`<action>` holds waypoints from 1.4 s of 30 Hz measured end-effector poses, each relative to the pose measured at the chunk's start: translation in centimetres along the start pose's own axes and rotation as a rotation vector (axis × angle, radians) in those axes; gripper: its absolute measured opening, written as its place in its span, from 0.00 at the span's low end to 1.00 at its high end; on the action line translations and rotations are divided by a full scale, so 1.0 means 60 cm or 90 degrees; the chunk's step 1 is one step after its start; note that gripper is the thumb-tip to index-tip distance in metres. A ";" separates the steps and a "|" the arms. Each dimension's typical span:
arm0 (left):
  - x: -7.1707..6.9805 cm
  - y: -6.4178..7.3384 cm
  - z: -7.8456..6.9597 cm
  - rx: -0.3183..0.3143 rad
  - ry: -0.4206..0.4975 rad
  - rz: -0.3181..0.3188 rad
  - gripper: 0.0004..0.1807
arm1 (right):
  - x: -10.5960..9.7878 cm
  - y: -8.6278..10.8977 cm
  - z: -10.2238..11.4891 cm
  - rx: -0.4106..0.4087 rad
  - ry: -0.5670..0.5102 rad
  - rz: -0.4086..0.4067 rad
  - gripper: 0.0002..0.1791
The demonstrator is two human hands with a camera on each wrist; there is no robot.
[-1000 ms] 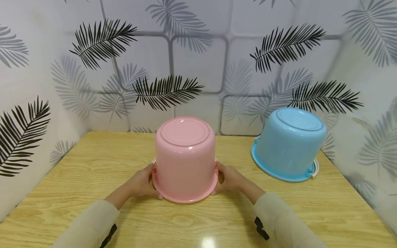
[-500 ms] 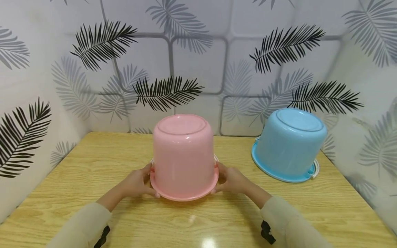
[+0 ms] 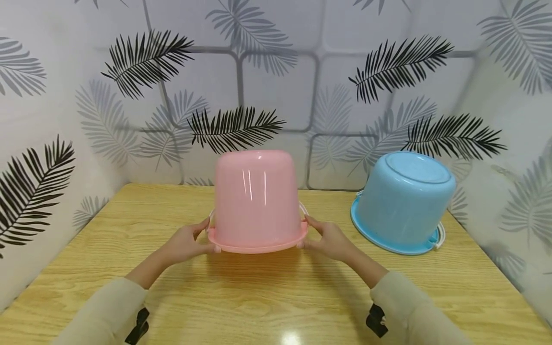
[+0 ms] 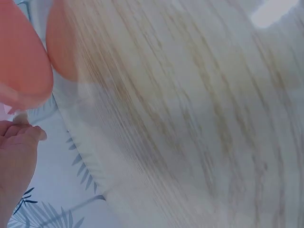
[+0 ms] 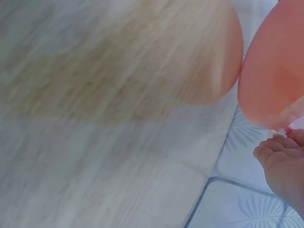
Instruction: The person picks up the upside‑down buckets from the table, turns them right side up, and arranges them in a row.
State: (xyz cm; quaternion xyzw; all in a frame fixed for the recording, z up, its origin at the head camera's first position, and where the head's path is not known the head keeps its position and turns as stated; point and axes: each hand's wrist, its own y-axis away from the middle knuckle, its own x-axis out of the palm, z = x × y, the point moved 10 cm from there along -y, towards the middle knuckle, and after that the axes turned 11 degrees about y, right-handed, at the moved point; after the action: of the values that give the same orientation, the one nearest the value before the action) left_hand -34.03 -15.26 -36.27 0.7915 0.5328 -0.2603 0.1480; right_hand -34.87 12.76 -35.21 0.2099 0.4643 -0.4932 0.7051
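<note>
A pink bucket is held upside down in the middle of the head view, tilted so its base leans away and its front rim is off the table. My left hand grips the rim on the left side, near the white handle. On the opposite side, my right hand grips the rim the same way. The left wrist view catches the bucket's reddish inside above my fingers. Likewise, the right wrist view has the bucket at its right edge. Whether the far rim touches the table is hidden.
A blue bucket with a white handle rests upside down to the right, apart from my right hand. The wooden table meets a leaf-patterned wall at the back, with more wall at both sides.
The pink bucket's front rim has come up and its base has tipped back, so the base is no longer seen from above. Both hands rose with it. The blue bucket stayed put.
</note>
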 end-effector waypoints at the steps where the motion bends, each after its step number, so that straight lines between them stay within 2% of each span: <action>1: -0.001 0.000 -0.002 0.001 0.010 -0.006 0.54 | -0.005 -0.001 0.002 -0.005 -0.005 -0.011 0.51; 8: 0.005 0.001 -0.013 0.027 0.068 -0.058 0.54 | -0.032 -0.002 0.008 -0.002 -0.017 -0.107 0.44; 10: 0.007 0.001 -0.012 0.025 0.084 -0.075 0.55 | -0.041 -0.001 0.009 0.014 -0.020 -0.159 0.40; 13: 0.009 -0.001 -0.008 0.001 0.114 -0.116 0.52 | -0.057 0.005 0.014 0.040 -0.028 -0.269 0.31; 15: 0.007 -0.003 -0.008 -0.009 0.139 -0.175 0.48 | -0.066 0.009 0.017 0.048 -0.065 -0.336 0.25; 18: -0.007 0.000 -0.018 0.010 0.142 -0.308 0.33 | -0.074 0.015 0.025 0.047 -0.109 -0.412 0.16; 21: -0.023 0.007 -0.028 0.042 0.135 -0.431 0.20 | -0.076 0.015 0.029 0.052 -0.123 -0.442 0.12; 23: -0.029 0.009 -0.032 0.054 0.136 -0.475 0.15 | -0.079 0.015 0.030 0.062 -0.107 -0.453 0.10; 29: -0.036 0.005 -0.039 0.049 0.173 -0.502 0.15 | -0.088 0.015 0.027 0.078 -0.126 -0.459 0.10; 32: -0.041 0.004 -0.043 0.054 0.193 -0.510 0.15 | -0.094 0.018 0.031 0.075 -0.114 -0.472 0.09; 37: -0.050 0.006 -0.050 0.065 0.226 -0.528 0.15 | -0.109 0.021 0.047 0.050 -0.087 -0.500 0.09; 42: -0.057 0.010 -0.055 0.071 0.233 -0.541 0.16 | -0.119 0.021 0.058 0.028 -0.071 -0.510 0.09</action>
State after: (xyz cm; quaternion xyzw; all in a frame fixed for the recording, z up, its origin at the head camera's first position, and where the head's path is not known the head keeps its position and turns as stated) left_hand -33.64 -16.45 -31.66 0.5429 0.8122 -0.1823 -0.1112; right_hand -32.81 14.25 -27.60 -0.0001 0.4596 -0.7494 0.4766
